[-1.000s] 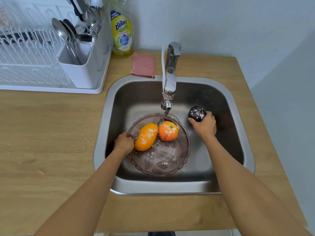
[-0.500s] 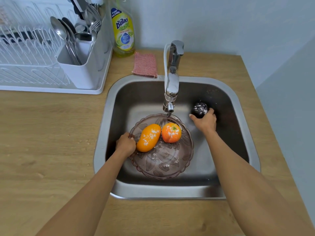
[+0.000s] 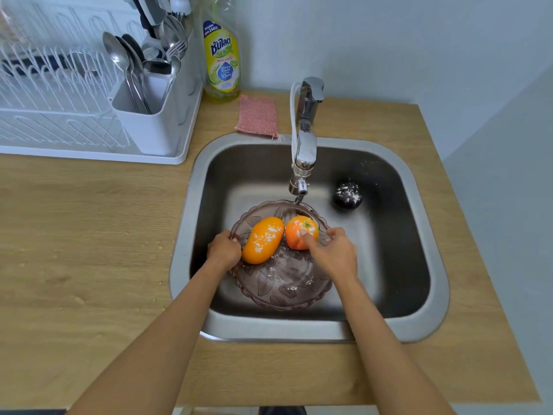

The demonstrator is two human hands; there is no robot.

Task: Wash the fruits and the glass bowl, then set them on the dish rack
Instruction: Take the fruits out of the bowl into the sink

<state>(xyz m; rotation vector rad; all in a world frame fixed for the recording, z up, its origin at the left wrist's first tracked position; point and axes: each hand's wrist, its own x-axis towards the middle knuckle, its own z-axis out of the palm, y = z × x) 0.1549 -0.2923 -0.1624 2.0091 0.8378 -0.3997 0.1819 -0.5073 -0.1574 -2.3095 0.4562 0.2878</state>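
Observation:
A tinted glass bowl sits in the steel sink under the faucet. In it lie an oblong orange fruit and a round orange fruit, both speckled white. My left hand grips the bowl's left rim. With its fingers spread, my right hand reaches over the bowl's right side and its thumb touches the round fruit. A dark round fruit, also speckled white, lies alone on the sink floor at the back right. The white dish rack stands on the counter at the back left.
A cutlery holder with spoons and forks fills the rack's right end. A yellow dish soap bottle and a pink scrub cloth sit behind the sink. The wooden counter extends left, with a wall close on the right.
My right hand let go of the dark fruit at the sink's back right and moved left to the round orange fruit. The left hand kept its grip on the bowl's rim.

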